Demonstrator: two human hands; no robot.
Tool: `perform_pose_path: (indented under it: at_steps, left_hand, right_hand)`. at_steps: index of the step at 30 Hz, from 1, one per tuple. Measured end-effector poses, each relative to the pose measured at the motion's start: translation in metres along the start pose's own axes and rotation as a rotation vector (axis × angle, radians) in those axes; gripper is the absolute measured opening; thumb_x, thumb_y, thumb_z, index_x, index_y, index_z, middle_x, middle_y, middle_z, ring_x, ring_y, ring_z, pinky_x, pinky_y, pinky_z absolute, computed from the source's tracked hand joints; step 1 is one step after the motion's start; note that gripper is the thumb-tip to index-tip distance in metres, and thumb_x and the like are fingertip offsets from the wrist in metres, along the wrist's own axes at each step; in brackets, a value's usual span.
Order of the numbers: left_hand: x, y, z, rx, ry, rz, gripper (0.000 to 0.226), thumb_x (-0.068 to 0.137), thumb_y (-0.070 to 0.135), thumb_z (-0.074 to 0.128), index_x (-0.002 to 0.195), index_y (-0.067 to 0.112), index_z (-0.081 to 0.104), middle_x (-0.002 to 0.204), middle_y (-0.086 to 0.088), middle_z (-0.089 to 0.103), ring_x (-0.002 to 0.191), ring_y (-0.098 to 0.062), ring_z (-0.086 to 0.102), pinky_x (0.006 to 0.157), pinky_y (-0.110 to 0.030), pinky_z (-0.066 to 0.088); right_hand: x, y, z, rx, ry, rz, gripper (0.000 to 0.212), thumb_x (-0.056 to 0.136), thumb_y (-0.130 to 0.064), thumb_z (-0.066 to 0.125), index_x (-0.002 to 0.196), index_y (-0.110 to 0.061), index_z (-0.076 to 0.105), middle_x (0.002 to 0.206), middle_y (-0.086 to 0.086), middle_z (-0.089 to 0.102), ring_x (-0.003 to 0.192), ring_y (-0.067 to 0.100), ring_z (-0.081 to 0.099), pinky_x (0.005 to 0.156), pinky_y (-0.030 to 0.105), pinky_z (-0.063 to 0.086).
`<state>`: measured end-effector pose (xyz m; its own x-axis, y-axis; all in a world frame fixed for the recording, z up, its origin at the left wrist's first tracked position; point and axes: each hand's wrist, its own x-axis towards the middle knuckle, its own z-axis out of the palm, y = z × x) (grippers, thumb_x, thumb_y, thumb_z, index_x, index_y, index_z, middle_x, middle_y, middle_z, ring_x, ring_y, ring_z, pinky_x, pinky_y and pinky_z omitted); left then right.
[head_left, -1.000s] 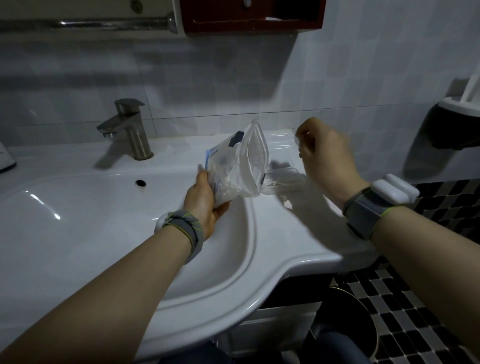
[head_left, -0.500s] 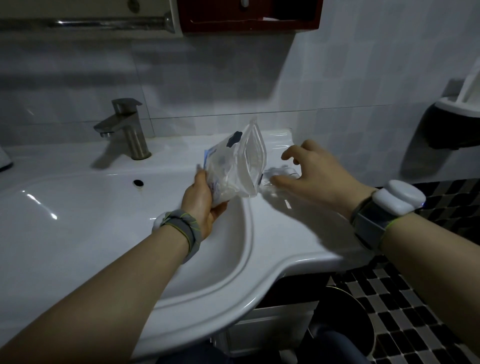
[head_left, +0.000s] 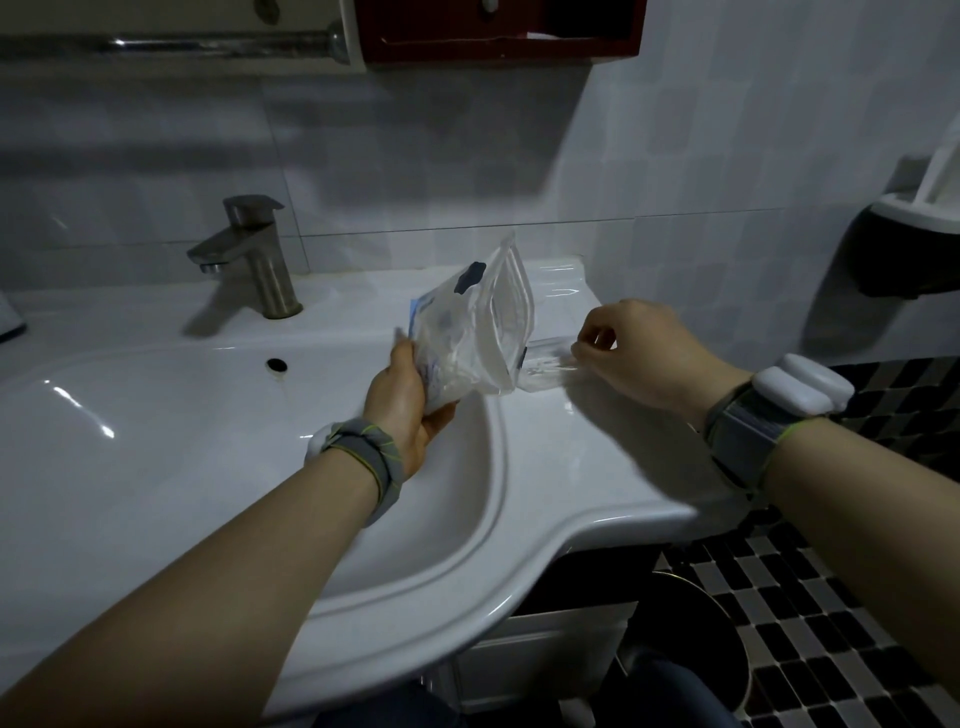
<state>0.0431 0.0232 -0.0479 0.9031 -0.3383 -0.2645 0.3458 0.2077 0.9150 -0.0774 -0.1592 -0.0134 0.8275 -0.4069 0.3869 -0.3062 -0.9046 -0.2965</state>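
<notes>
My left hand grips a clear zip bag with blue print and pale contents, held upright above the right rim of the white sink. My right hand is low over the counter to the right of the basin, fingers curled and pinching the edge of a small clear plastic wrapper that lies flat there. A second clear wrapper lies further back near the wall.
A steel faucet stands behind the basin, the overflow hole below it. A dark red cabinet and a towel rail hang above. A wall holder is at right. A dark bin sits on the checkered floor.
My right hand came down from in front of the wall to the counter, reached the small wrapper with spread fingers, then curled and pinched its edge. The left hand kept the bag nearly still.
</notes>
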Motion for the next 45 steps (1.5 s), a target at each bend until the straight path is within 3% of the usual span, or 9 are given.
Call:
perform_pose_path:
  at_steps: [8, 15, 20, 23, 28, 32, 37, 41, 45]
  left_hand:
    - [0.002, -0.001, 0.0, -0.005, -0.007, -0.006, 0.034, 0.101, 0.051, 0.041, 0.094, 0.026, 0.063, 0.085, 0.003, 0.067, 0.072, -0.013, 0.062, 0.042, -0.017, 0.049]
    - [0.003, 0.0, -0.001, -0.011, -0.014, -0.015, 0.035, 0.101, 0.054, 0.041, 0.096, 0.026, 0.063, 0.086, 0.003, 0.067, 0.071, -0.012, 0.061, 0.043, -0.017, 0.049]
    - [0.002, 0.0, -0.001, -0.019, -0.009, -0.019, 0.035, 0.1, 0.054, 0.042, 0.093, 0.027, 0.063, 0.086, 0.003, 0.068, 0.073, -0.012, 0.062, 0.043, -0.017, 0.049]
    - [0.002, 0.0, -0.001, -0.014, -0.005, -0.012, 0.034, 0.1, 0.053, 0.042, 0.091, 0.027, 0.062, 0.086, 0.003, 0.067, 0.073, -0.012, 0.062, 0.044, -0.017, 0.05]
    - [0.002, 0.0, 0.0, -0.016, -0.002, -0.011, 0.034, 0.101, 0.052, 0.041, 0.09, 0.027, 0.062, 0.084, 0.003, 0.066, 0.072, -0.013, 0.062, 0.042, -0.017, 0.049]
    - [0.001, 0.0, -0.001, -0.012, -0.009, -0.007, 0.035, 0.101, 0.052, 0.041, 0.09, 0.026, 0.062, 0.084, 0.003, 0.066, 0.071, -0.012, 0.061, 0.042, -0.017, 0.049]
    - [0.001, 0.0, 0.0, -0.006, -0.01, -0.007, 0.034, 0.101, 0.051, 0.041, 0.09, 0.027, 0.061, 0.085, 0.003, 0.066, 0.073, -0.012, 0.061, 0.043, -0.017, 0.049]
    - [0.001, 0.001, -0.001, -0.015, -0.018, -0.017, 0.034, 0.1, 0.053, 0.043, 0.094, 0.026, 0.062, 0.084, 0.003, 0.067, 0.071, -0.011, 0.062, 0.044, -0.017, 0.05]
    - [0.002, 0.001, 0.0, -0.008, -0.01, -0.013, 0.034, 0.1, 0.054, 0.043, 0.092, 0.027, 0.062, 0.083, 0.005, 0.067, 0.07, -0.011, 0.061, 0.047, -0.019, 0.049]
  right_hand:
    - [0.004, -0.005, -0.006, 0.091, -0.185, 0.11, 0.024, 0.08, -0.047, 0.064, 0.089, -0.026, 0.07, 0.086, -0.006, 0.063, 0.081, 0.015, 0.057, 0.068, 0.026, 0.041]
    - [0.0, -0.005, -0.006, 0.025, -0.133, 0.013, 0.032, 0.09, -0.044, 0.058, 0.079, -0.017, 0.071, 0.072, -0.012, 0.054, 0.072, 0.012, 0.054, 0.064, 0.024, 0.036]
    - [-0.003, -0.007, -0.01, 0.066, -0.149, 0.024, 0.033, 0.081, -0.055, 0.062, 0.087, -0.024, 0.072, 0.091, -0.004, 0.056, 0.084, 0.016, 0.057, 0.076, 0.028, 0.044]
    - [-0.006, -0.006, -0.011, 0.051, -0.161, -0.047, 0.019, 0.076, -0.045, 0.07, 0.088, -0.031, 0.069, 0.1, -0.005, 0.048, 0.087, 0.014, 0.053, 0.074, 0.024, 0.039]
    - [-0.006, -0.005, -0.003, 0.012, -0.082, -0.172, 0.008, 0.083, -0.03, 0.067, 0.087, -0.028, 0.073, 0.101, -0.002, 0.053, 0.088, 0.016, 0.057, 0.081, 0.03, 0.047]
    - [-0.005, -0.006, -0.005, 0.039, -0.105, -0.181, 0.009, 0.087, -0.027, 0.063, 0.088, -0.026, 0.072, 0.094, -0.006, 0.061, 0.07, 0.002, 0.05, 0.067, 0.019, 0.037]
    - [0.001, -0.005, -0.006, 0.111, -0.12, -0.117, 0.012, 0.088, -0.021, 0.059, 0.086, -0.022, 0.071, 0.084, -0.007, 0.068, 0.059, -0.009, 0.051, 0.057, 0.003, 0.037]
    - [0.002, -0.005, -0.001, 0.051, -0.048, -0.097, 0.017, 0.086, -0.013, 0.058, 0.091, -0.018, 0.073, 0.09, 0.003, 0.066, 0.079, 0.015, 0.058, 0.07, 0.022, 0.041]
    - [0.002, -0.001, 0.008, 0.004, 0.007, -0.042, 0.026, 0.082, -0.006, 0.055, 0.096, -0.019, 0.072, 0.092, 0.004, 0.056, 0.08, 0.022, 0.055, 0.073, 0.025, 0.039]
